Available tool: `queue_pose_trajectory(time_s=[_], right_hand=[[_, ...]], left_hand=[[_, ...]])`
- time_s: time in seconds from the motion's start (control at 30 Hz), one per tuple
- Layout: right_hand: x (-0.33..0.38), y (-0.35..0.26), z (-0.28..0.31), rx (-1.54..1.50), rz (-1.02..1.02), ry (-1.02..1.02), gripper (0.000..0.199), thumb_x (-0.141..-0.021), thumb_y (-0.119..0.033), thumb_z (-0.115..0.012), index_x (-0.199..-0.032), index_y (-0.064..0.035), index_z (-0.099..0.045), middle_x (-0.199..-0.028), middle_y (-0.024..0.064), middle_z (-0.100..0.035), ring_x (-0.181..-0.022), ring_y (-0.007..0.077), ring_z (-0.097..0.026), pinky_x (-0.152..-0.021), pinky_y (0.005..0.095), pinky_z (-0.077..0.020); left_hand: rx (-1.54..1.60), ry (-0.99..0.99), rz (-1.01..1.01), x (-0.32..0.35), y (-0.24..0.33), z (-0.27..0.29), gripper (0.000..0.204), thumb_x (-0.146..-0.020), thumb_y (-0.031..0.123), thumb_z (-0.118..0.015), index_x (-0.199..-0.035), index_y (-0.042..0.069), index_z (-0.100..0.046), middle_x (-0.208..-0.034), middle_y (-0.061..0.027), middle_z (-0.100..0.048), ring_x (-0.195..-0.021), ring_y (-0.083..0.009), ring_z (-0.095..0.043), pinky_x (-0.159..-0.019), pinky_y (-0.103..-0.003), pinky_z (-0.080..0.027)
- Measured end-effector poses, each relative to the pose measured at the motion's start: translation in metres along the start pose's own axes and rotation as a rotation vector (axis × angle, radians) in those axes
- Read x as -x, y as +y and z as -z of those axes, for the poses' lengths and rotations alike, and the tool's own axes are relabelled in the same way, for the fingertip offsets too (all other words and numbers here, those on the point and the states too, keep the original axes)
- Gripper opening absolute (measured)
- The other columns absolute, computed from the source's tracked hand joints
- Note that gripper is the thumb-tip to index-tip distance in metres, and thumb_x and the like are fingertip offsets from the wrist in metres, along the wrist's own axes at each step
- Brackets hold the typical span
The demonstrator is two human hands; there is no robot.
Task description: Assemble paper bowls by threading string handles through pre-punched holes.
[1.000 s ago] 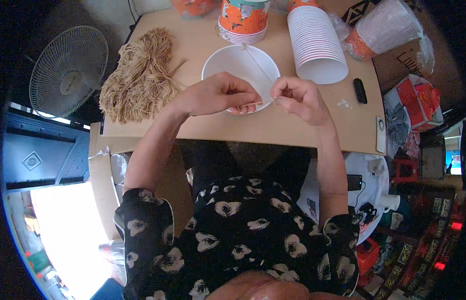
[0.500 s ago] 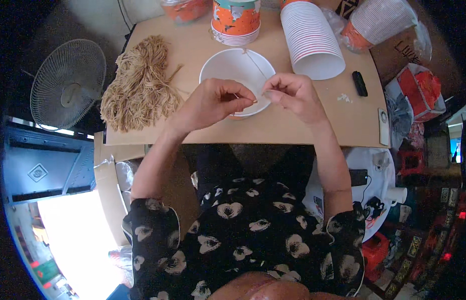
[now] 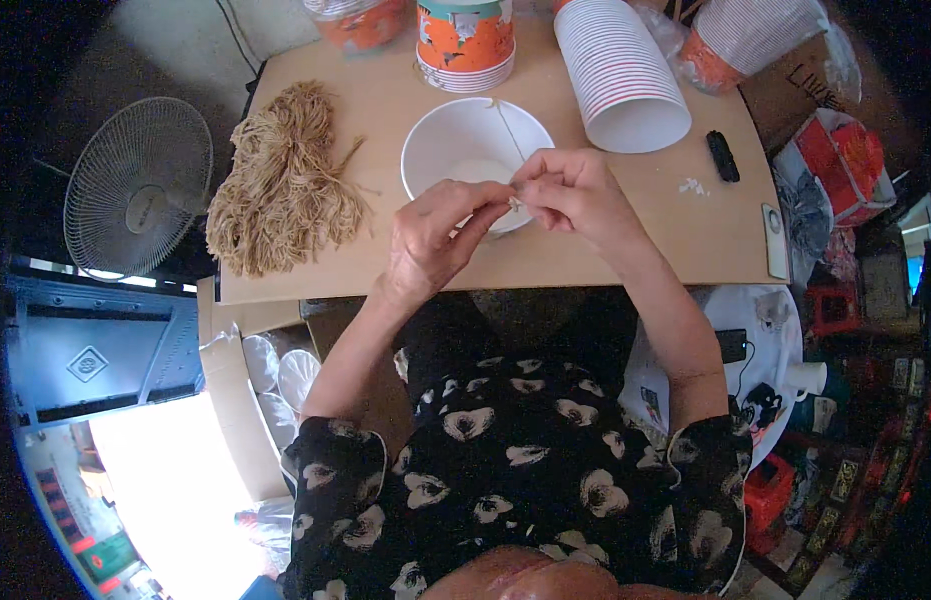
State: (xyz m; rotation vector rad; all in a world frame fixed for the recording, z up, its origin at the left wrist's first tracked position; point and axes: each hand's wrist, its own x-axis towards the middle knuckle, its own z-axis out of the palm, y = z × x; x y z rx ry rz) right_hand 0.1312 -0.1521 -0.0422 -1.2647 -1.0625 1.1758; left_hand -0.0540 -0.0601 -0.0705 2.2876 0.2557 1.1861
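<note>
A white paper bucket [image 3: 425,150] stands on the table with its mouth up. From its far rim a thin string [image 3: 509,130] runs slantwise across the mouth to my right hand [image 3: 575,190], which pinches it. My left hand [image 3: 437,232] is closed in a pinch too, its fingertips meeting those of the right over the near rim. A small pale bit of string shows between the fingertips; its exact course there is hidden by the fingers. To the left lies a bundle of tan strings [image 3: 285,185].
Behind stand an upright orange-printed bucket stack [image 3: 465,50] and a long lying stack of white buckets [image 3: 625,80]. A black object [image 3: 722,156] and white scraps [image 3: 693,187] lie at the right. A fan [image 3: 140,190] stands left of the table [image 3: 625,255].
My hands have come together; the fingertips, apart before, now meet over the bucket's near rim. The whole view has shifted slightly.
</note>
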Motion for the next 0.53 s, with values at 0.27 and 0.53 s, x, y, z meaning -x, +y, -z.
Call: queue_pose_trajectory(time_s=[0.27,0.53], right_hand=[[-0.002,-0.008,-0.006,0.157,-0.062,0.053,0.011,-0.088,-0.014,-0.068,-0.091,-0.0034,-0.072,-0.06,-0.0077,-0.05,-0.047,-0.0002,-0.034,-0.042,0.0186,-0.0215],[-0.005,-0.01,-0.008,0.174,-0.076,0.036,0.013,-0.087,-0.014,-0.071,-0.093,-0.0035,-0.073,-0.056,-0.0075,-0.048,-0.044,0.0006,-0.033,-0.04,0.0203,-0.0208]], left_hand=[[-0.147,0.036,-0.203,0.003,-0.007,0.004,0.026,-0.075,-0.002,-0.075,-0.099,0.007,-0.071,-0.089,-0.0061,-0.071,-0.077,-0.0209,-0.068,-0.064,-0.031,-0.054],[-0.241,0.051,-0.28,0.004,-0.006,0.008,0.032,-0.071,0.0,-0.073,-0.102,0.008,-0.07,-0.091,-0.0036,-0.069,-0.079,-0.0211,-0.067,-0.068,-0.033,-0.052]])
